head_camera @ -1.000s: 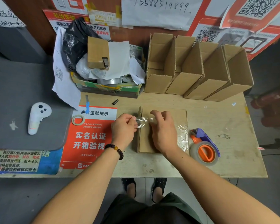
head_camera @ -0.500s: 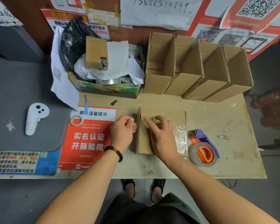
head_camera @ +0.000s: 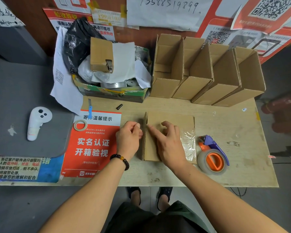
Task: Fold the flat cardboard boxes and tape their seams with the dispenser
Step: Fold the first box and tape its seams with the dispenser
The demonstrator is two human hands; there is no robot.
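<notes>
Two hands are working the cardboard box (head_camera: 168,132) lying mid-tabletop (head_camera: 233,165), long axis running away from the person: left hand (head_camera: 128,140) loosely curled, grasping nothing, against its left edge, right hand (head_camera: 169,145) pressing on top with relaxed fingers, nearer the tape dispenser (head_camera: 212,157) lying just right

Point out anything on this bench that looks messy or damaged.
The tape on the box under the hands is wrinkled rather than flat. Behind it, the green carton overflows with paper and bags.
</notes>
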